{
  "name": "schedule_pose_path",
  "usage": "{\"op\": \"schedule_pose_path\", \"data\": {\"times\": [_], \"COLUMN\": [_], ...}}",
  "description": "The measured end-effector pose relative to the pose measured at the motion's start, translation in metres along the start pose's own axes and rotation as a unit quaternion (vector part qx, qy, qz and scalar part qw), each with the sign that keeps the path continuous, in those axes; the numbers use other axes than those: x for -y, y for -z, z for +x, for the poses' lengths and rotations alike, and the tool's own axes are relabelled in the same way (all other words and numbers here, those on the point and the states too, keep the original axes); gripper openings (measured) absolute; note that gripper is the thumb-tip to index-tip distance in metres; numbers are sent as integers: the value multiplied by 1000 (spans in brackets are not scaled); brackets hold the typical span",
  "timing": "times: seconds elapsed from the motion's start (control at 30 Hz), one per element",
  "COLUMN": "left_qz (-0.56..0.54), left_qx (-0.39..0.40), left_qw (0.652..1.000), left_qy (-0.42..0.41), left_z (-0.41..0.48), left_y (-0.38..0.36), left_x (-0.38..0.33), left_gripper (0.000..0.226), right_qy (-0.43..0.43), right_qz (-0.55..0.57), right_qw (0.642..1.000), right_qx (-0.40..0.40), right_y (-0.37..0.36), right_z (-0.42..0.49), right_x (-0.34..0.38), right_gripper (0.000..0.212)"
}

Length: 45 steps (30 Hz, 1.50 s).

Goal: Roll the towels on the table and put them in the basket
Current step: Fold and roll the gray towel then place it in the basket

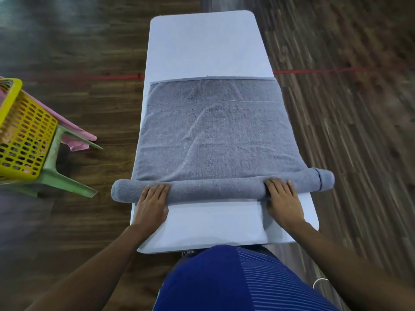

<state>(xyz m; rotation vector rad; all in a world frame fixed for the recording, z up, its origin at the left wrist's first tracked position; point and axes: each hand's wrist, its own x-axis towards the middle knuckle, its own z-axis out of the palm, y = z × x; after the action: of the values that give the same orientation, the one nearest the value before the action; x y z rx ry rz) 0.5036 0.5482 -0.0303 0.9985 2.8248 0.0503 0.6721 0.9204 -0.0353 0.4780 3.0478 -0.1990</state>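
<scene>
One grey towel (213, 131) lay along the white table (202, 46), and only its near end was rolled. The roll (215, 190) was a thick tube across the table, and both of its ends stuck out over the table edges. The larger part of the towel was flat beyond the roll, with a few soft wrinkles, and reached about to the middle of the table.

The left hand (152, 203) and the right hand (283, 200) lay well apart on the near side of the roll. Each hand pressed on it with straight fingers and gripped nothing.

The yellow basket (24, 140) stood on a green stool (65, 176) on the wooden floor (336, 108), to the left and well apart from the table. I could not tell what was inside it.

In my judgement the task was at an early stage for this towel. The rolling was begun, perhaps one third was done, the flat part was left to roll, and after that the roll had to go to the basket. No other towel was visible on the table.
</scene>
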Motion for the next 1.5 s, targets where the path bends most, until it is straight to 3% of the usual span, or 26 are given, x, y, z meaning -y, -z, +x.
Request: {"op": "schedule_pose_path", "data": {"times": [0.17, 0.27, 0.37, 0.47, 0.53, 0.6, 0.77, 0.93, 1.07, 1.13, 1.2, 1.3, 1.4, 1.5], "left_qz": [-15, -30, -90, -68, -67, -75, -19, -30, -119, -200, -215, -130, -108, -52], "left_qx": [-15, 73, 128, 8, -98, -112, 48, 82, 203, 205, 103, -48, -43, -18], "left_qw": [1000, 996, 986, 996, 991, 990, 999, 995, 966, 951, 966, 986, 992, 998], "left_qy": [15, 32, 57, 56, 61, 40, 9, 39, 103, 117, 104, 89, 40, -29], "left_z": [18, 29, 36, 36, 35, 33, 26, 47, 55, 57, 57, 57, 52, 40], "left_y": [20, 27, 29, 23, 21, 21, 7, 30, 42, 41, 38, 29, 29, 20], "left_x": [-6, -3, 5, 11, 9, 1, -1, -3, 2, 8, 12, 12, -1, -5], "left_gripper": [32, 11, 18, 30, 25, 26, 61, 31, 22, 25, 24, 18, 24, 46], "right_qy": [-14, -23, -42, -61, -61, -46, -17, -47, -70, -88, -100, -96, -53, -7], "right_qz": [-5, 0, 28, -1, -2, 17, 3, 2, 42, 97, 84, 24, 38, 36], "right_qw": [1000, 995, 985, 996, 998, 997, 1000, 995, 951, 931, 957, 993, 998, 999], "right_qx": [0, 96, 166, 65, -32, -63, 24, 93, 298, 340, 258, 59, -11, 17], "right_y": [14, 31, 38, 30, 25, 24, 10, 28, 48, 48, 43, 36, 29, 16], "right_z": [18, 32, 43, 43, 40, 37, 27, 50, 69, 73, 73, 70, 58, 36], "right_x": [1, 1, -4, -8, -4, 1, 3, 2, -4, -7, -10, -8, -1, 1], "right_gripper": [32, 30, 28, 33, 22, 17, 57, 39, 28, 32, 33, 24, 31, 48]}}
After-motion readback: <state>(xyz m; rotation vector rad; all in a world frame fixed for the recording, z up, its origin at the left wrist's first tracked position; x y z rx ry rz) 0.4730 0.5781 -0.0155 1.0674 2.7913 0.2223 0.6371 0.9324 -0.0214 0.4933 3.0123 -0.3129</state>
